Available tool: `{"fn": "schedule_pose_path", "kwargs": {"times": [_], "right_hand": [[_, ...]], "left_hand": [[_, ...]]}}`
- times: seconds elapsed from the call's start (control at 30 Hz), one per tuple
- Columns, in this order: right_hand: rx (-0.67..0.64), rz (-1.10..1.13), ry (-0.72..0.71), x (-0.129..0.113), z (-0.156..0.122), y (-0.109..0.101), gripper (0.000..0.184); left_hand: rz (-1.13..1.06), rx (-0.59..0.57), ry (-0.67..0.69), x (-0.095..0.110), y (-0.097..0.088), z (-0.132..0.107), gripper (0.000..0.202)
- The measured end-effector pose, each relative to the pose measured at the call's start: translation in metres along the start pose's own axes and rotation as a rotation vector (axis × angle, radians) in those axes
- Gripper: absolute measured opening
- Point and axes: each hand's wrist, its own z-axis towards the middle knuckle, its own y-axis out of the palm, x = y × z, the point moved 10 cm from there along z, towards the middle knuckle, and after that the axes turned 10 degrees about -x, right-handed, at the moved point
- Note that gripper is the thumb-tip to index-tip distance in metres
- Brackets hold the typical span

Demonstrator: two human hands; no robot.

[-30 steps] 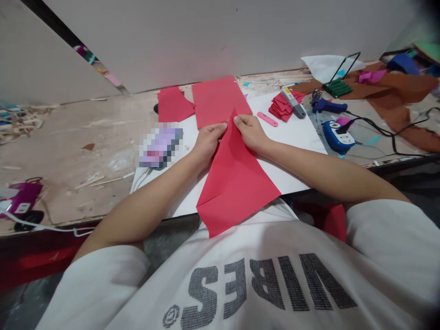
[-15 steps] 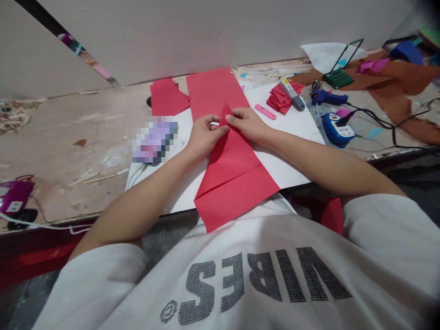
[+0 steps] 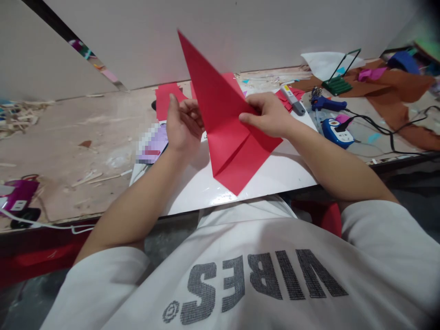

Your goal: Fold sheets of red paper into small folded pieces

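A folded sheet of red paper (image 3: 225, 110) is raised above the white board (image 3: 192, 188), its long point tilted up toward the wall at the left. A crease runs across its lower part. My right hand (image 3: 270, 114) pinches the paper's right edge, thumb on the front and fingers behind. Beside the left edge is my left hand (image 3: 184, 123), thumb up and apart from the half-curled fingers, with nothing seen in it. Whether its fingertips touch the paper I cannot tell. More red paper (image 3: 167, 98) lies behind my left hand.
At the board's left is a phone (image 3: 153, 144), blurred out. A grey-handled cutter (image 3: 292, 100) lies on small red pieces at the right. Beyond are a blue glue gun (image 3: 328, 101), a blue power strip (image 3: 338, 133) with cables, and brown sheets (image 3: 388, 94).
The folded red paper has been lifted and turned, its point now higher and to the left. My left hand has let go and moved left; my right hand has shifted to its right edge.
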Motion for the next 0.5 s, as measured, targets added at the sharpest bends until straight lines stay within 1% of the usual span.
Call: {"fn": "schedule_pose_path", "kwargs": {"times": [0.03,0.07,0.1,0.13,0.2,0.23,0.27,0.3,0.33,0.37,0.4,0.43,0.5], "right_hand": [[0.051,-0.114,-0.055,-0.012,-0.004,-0.011,0.030],[0.137,-0.206,-0.115,-0.024,-0.009,-0.024,0.023],[0.231,-0.280,-0.173,-0.035,-0.017,-0.035,0.017],[0.320,-0.335,-0.226,-0.045,-0.026,-0.044,0.017],[0.457,-0.376,-0.323,-0.056,-0.043,-0.054,0.034],[0.476,-0.363,-0.369,-0.057,-0.049,-0.055,0.043],[0.463,-0.326,-0.425,-0.058,-0.055,-0.055,0.051],[0.405,-0.280,-0.484,-0.057,-0.058,-0.051,0.057],[0.318,-0.236,-0.548,-0.057,-0.063,-0.047,0.060],[0.230,-0.197,-0.602,-0.056,-0.070,-0.043,0.060],[0.096,-0.203,-0.616,-0.054,-0.076,-0.034,0.053],[0.021,-0.243,-0.616,-0.051,-0.085,-0.028,0.047],[-0.163,-0.414,-0.502,-0.035,-0.105,-0.011,0.039]], "left_hand": [[-0.015,-0.067,-0.006,0.003,0.006,0.000,0.092],[-0.045,-0.110,0.019,0.009,0.011,-0.003,0.089],[-0.063,-0.135,0.064,0.017,0.015,-0.007,0.082],[-0.061,-0.140,0.121,0.027,0.017,-0.011,0.074],[0.045,-0.100,0.213,0.046,0.015,-0.021,0.067],[0.137,-0.070,0.244,0.054,0.013,-0.025,0.063],[0.249,-0.047,0.267,0.063,0.010,-0.029,0.056],[0.369,-0.034,0.285,0.071,0.007,-0.033,0.046],[0.496,-0.044,0.312,0.080,0.006,-0.038,0.035],[0.628,-0.078,0.340,0.088,0.007,-0.044,0.024],[0.750,-0.127,0.357,0.092,0.009,-0.051,0.013],[0.860,-0.181,0.379,0.095,0.011,-0.062,0.006],[1.046,-0.292,0.435,0.096,0.019,-0.091,0.011]]}}
